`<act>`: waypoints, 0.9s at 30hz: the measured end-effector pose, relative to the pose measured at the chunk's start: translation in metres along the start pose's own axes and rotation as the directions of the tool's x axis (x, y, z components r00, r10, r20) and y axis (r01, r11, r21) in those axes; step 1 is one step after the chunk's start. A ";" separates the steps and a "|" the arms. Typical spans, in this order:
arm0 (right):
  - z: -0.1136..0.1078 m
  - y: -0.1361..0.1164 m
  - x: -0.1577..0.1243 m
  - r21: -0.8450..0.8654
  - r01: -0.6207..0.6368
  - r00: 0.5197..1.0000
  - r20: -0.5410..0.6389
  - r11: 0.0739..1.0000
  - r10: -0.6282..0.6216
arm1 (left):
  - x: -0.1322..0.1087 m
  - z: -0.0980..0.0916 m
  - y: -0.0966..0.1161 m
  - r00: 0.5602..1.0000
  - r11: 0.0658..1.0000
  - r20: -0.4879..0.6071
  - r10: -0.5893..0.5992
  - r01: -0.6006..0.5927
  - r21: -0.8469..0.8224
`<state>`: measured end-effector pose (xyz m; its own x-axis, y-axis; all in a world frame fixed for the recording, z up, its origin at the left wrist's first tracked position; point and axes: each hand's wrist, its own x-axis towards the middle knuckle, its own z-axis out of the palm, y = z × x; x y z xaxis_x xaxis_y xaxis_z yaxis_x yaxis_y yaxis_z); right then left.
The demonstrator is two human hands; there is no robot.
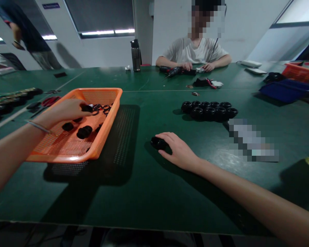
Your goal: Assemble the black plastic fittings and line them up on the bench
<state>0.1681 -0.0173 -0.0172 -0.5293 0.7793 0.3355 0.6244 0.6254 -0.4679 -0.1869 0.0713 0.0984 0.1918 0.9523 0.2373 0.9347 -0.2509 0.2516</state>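
Over the orange basket [108,127] at the left, my left hand [73,109] has its fingers closed on a dark part [86,108]. Beneath it in the basket lie black round parts [84,132] and several black rings [97,107]. On the green table, my right hand [179,151] curls its thumb and fingers around a glossy black round part [158,143] that rests on the surface. Farther back to the right stands a group of several similar glossy black parts [209,111], packed close together in rows.
A blurred flat object [252,140] lies right of the group. Across the green table [149,192] sits a person in a white shirt [195,51], near a power drill [173,71] and bottle [136,56]. Blue [285,90] and red [301,72] baskets are at the right.
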 end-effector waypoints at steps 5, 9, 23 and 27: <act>0.001 0.001 -0.001 0.046 0.012 0.999 -0.047 0.999 -0.009 | -0.015 -0.016 0.092 0.984 0.997 -0.175 0.015 -0.001 0.080; -0.002 0.003 -0.003 0.182 0.076 0.986 -0.159 0.980 -0.047 | -0.046 0.022 0.157 0.952 0.927 -0.114 0.284 -0.303 -0.222; -0.007 0.002 0.001 0.280 -0.127 0.949 -0.244 0.952 0.198 | -0.048 0.123 0.177 0.949 0.844 -0.011 0.316 -0.286 -0.453; -0.009 -0.001 0.004 0.222 -0.212 0.937 -0.231 0.952 0.262 | -0.052 0.128 0.153 0.936 0.846 -0.007 0.353 -0.322 -0.424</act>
<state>0.1705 -0.0148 -0.0083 -0.1995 0.9030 0.3805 0.5787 0.4219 -0.6979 -0.0155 0.0056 0.0049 0.5070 0.8013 0.3176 0.6027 -0.5930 0.5339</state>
